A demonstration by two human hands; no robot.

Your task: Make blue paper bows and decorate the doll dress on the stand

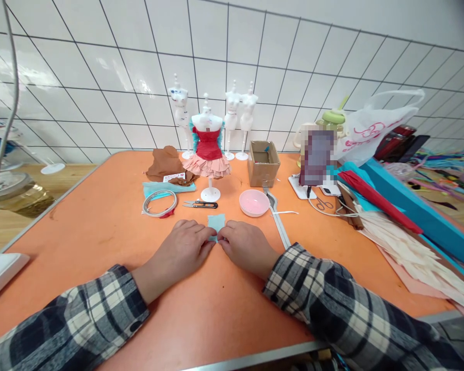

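Hands meet on an orange table [112, 216], left hand [181, 248] and right hand [245, 247] each pinching the near edge of 1 pale-blue cloth square [216, 221] (flat, near thread snips [200, 204]), seemingly mid-fold; creasing it calls for level fingertips.

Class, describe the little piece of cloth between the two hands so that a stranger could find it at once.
On the orange table, find the two hands in plaid sleeves near the front edge. The left hand and right hand pinch the cloth between them. It is a small, pale blue rectangle, lying nearer than the snips and pink bowl.
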